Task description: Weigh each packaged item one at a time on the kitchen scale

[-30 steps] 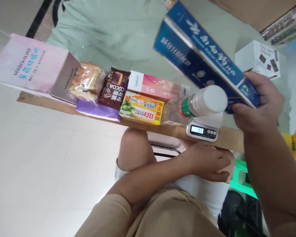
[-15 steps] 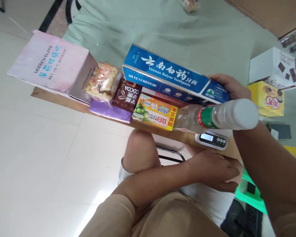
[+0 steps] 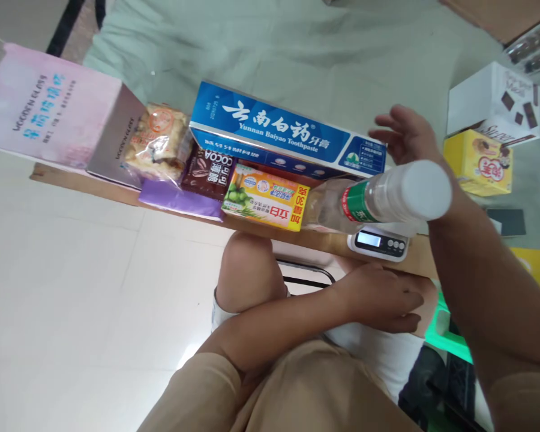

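A long blue toothpaste box (image 3: 279,137) lies on top of the row of goods along the table's near edge. My right hand (image 3: 405,135) hovers just past its right end, fingers spread, holding nothing. My left hand (image 3: 378,297) rests flat on my right knee below the table. A clear plastic bottle (image 3: 382,201) with a white cap and green label stands on a small white digital scale (image 3: 380,242), right in front of my right forearm.
The row on the brown table (image 3: 72,180) holds a pink box (image 3: 49,114), a snack bag (image 3: 159,144), a brown cocoa pack (image 3: 209,171) and a yellow-green box (image 3: 263,198). A yellow box (image 3: 477,162) and a white chocolate box (image 3: 495,102) lie at the right on pale green cloth (image 3: 274,54).
My right hand brought the toothpaste box down from the air, laid it on the row of goods and let go. My left hand has stayed on the knee.
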The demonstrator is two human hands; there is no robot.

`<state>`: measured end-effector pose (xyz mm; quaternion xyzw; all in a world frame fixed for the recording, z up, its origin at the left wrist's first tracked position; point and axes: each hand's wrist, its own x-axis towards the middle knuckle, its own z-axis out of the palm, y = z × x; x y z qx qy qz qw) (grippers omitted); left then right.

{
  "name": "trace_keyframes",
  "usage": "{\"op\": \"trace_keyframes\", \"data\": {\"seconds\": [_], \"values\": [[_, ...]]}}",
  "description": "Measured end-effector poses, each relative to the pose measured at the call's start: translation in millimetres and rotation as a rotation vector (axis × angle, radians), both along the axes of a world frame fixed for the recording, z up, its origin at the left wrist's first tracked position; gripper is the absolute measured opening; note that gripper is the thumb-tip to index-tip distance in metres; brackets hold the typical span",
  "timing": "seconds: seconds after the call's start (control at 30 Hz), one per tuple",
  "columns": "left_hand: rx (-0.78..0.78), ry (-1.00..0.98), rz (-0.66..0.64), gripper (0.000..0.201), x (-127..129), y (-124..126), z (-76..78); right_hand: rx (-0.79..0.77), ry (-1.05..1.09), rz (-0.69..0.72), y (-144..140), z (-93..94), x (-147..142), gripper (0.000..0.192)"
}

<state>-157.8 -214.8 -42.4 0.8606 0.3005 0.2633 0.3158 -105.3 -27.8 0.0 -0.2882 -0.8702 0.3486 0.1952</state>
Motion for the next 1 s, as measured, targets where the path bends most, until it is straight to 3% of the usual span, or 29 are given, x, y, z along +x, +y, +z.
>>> {"op": "trace_keyframes", "data": {"seconds": [0.07,0.1,0.2,0.27,0.3,0.4,0.5,0.67,0.83,0.9,1.0], "values": [[-0.012,0.014,0.007,0.04,0.3,0.4,-1.5,0.046,0.128,-0.021,-13.4,-5.4,32.4,0.116],[-0.016,0.021,0.009,0.039,0.1,0.8,-2.2,0.058,0.212,-0.101,-25.4,-10.9,51.7,0.111],[-0.027,-0.032,-0.037,0.043,-1.9,2.1,-4.9,0.036,0.423,-0.566,-80.7,-36.6,112.3,0.088],[-0.074,-0.093,-0.099,0.046,-2.1,2.7,-7.6,0.006,0.419,-0.985,-124.7,-54.7,148.2,0.068],[-0.107,-0.114,-0.125,0.046,-1.1,2.8,-9.4,0.0,0.395,-1.086,-145.1,-61.8,163.8,0.057],[-0.203,-0.125,-0.15,0.042,7.2,3.2,-16.7,0.017,0.351,-1.299,-186.1,-72.5,201.7,0.037],[-0.306,-0.166,-0.157,0.035,20.8,3.7,-25.0,0.061,0.365,-1.473,-192.6,-72.0,233.2,0.03],[-0.393,-0.185,-0.138,0.032,37.7,5.8,-37.5,0.044,0.349,-1.538,-170.4,-76.3,269.8,0.045],[-0.442,-0.201,-0.097,0.04,55.9,4.5,-42.6,-0.028,0.351,-1.492,-155.1,-91.8,269.7,0.052],[-0.442,-0.231,-0.028,0.047,73.1,5.8,-37.1,-0.017,0.365,-1.479,-153.7,-95.6,264.4,0.049],[-0.383,-0.361,0.183,0.046,111.1,17.2,-23.5,0.009,0.356,-1.434,-154.8,-96.1,257.7,0.047]]}}
